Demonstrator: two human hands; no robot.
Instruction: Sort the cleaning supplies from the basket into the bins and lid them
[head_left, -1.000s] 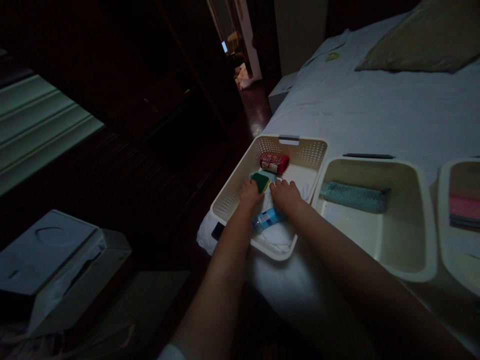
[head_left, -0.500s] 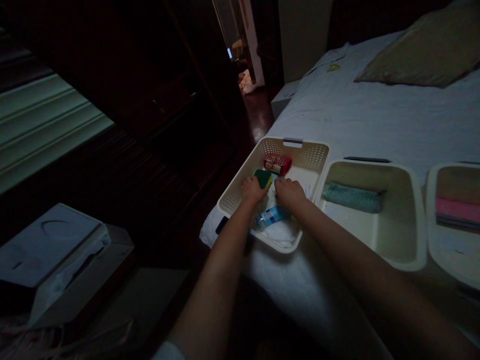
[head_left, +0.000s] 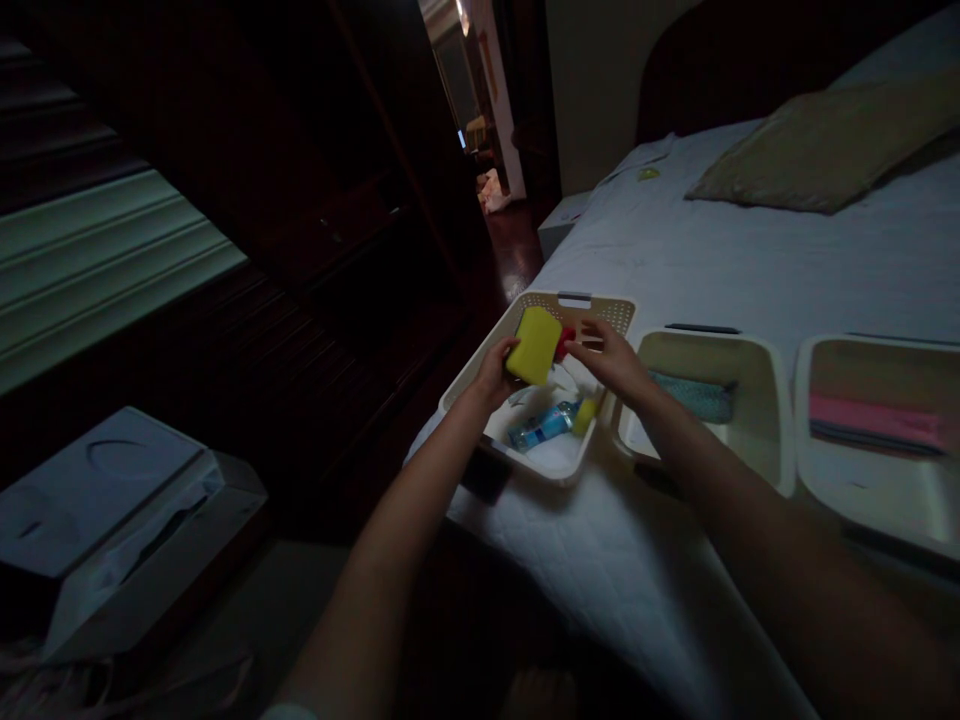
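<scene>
Yellow sponge held up over a basket, pinched at its lower left edge by the person's left hand. The right hand is open, with its fingers stretched toward the sponge and ending just beside it, so the hands are apart with the sponge between them. Only the left hand grips anything. A small red object shows just past the sponge, near the right hand's fingertips, mostly hidden; whether they touch it cannot be told.

Below the hands sits a cream perforated plastic basket on the edge of a bed. Inside it, a clear water bottle with a blue label lies across white cloth, with a small yellow object at its end.

Right of the right hand, a cream plastic tub holds a teal cloth. Farther right, a second tub holds a pink cloth on a darker layer. Beyond the hands, an olive pillow lies on the pale bed sheet. Down left of the left hand, in dim light, sits a white box.
</scene>
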